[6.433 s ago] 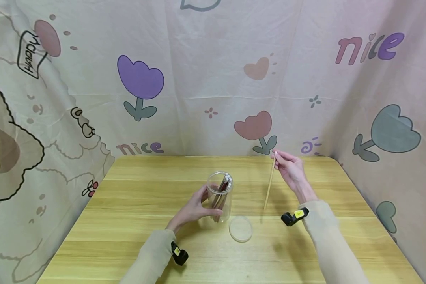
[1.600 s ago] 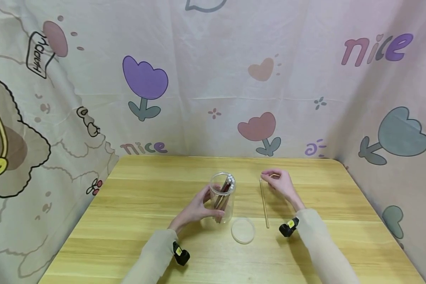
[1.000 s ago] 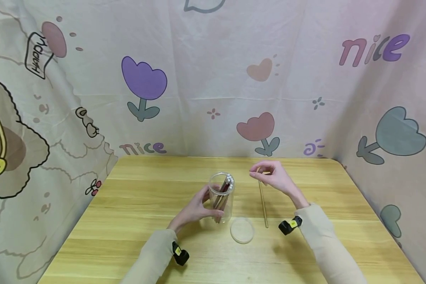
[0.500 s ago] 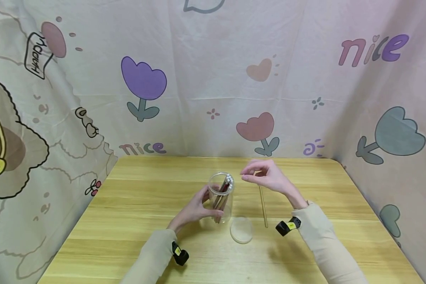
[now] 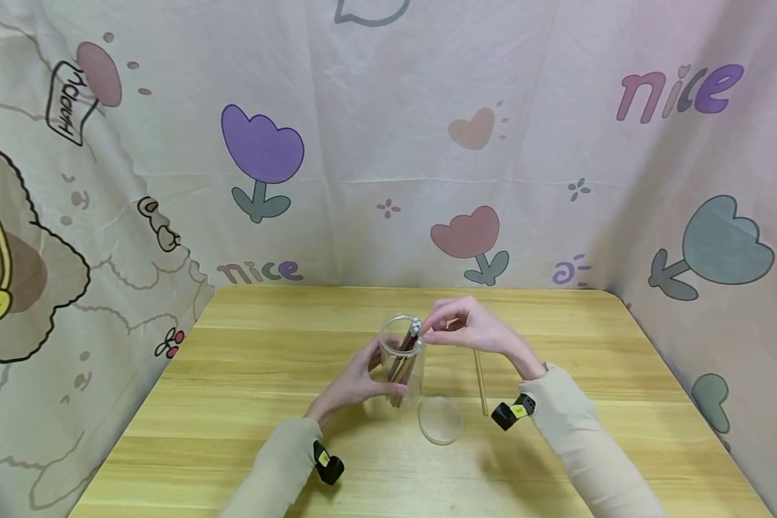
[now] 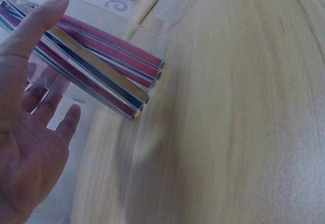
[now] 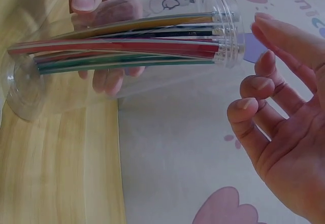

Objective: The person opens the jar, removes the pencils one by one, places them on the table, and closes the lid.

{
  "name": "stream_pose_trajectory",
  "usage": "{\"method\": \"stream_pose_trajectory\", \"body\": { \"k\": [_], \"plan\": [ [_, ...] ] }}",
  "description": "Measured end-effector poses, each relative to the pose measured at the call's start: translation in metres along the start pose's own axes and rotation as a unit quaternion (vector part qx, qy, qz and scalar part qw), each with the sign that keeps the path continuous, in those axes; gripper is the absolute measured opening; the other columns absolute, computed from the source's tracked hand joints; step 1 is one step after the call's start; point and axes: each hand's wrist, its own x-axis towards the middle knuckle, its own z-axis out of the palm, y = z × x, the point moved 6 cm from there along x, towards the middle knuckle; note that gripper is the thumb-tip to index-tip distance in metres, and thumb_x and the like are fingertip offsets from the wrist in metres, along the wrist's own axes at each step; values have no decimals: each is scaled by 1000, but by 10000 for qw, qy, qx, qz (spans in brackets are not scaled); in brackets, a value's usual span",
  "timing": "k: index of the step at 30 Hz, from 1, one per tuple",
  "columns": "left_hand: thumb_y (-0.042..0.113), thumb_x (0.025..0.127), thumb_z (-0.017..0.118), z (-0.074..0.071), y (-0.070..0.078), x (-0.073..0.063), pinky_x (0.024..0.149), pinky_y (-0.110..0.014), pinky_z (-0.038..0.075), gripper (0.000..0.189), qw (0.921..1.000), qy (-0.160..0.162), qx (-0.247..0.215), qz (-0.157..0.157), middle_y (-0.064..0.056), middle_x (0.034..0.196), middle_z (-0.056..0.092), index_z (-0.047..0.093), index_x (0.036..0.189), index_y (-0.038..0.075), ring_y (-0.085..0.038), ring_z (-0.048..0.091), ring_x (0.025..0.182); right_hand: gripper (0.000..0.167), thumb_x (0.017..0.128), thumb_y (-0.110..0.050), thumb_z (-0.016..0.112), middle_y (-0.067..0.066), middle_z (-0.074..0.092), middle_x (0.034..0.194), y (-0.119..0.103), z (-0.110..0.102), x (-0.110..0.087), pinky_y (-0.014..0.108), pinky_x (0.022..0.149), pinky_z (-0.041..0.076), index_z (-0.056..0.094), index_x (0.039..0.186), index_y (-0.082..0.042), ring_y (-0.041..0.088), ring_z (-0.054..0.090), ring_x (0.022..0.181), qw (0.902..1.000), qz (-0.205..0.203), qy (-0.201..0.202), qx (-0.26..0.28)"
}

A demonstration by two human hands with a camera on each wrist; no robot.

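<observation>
My left hand (image 5: 356, 383) grips a clear, open-topped jar (image 5: 417, 380) that stands on the table, thumb on the near side and fingers behind. Several pencils (image 7: 147, 46) lean inside it, red, green, black and gold, their pale ends up at the mouth. At the rim is my right hand (image 5: 475, 331), thumb and fingertips beside those ends. In the right wrist view its fingers are bent loosely with a gap between them and hold nothing. A gold pencil (image 5: 481, 385) lies on the table to the right of the jar, its far end hidden under the right hand.
A round clear lid (image 5: 441, 421) lies flat on the wooden table (image 5: 246, 360), in front of the jar and left of the loose pencil. Behind the table and along its sides hangs a printed cloth (image 5: 362, 129).
Earlier the right hand held the gold pencil up, then laid it down and let go. Since then it has moved left to the jar's mouth. The left hand keeps its grip.
</observation>
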Motion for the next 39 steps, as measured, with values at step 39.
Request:
{"method": "stream_pose_trajectory", "body": {
  "k": [39],
  "plan": [
    [17,79,86,-1,1,-1,123,-57,33,79,9999,11,23,137,-11,148,52,43,145,16,-35,45,143,9,92,-6,71,-1,53,71,-9,13,15,14,52,35,79,96,-3,-1,39,59,9907,-502,34,-1261]
  ]
}}
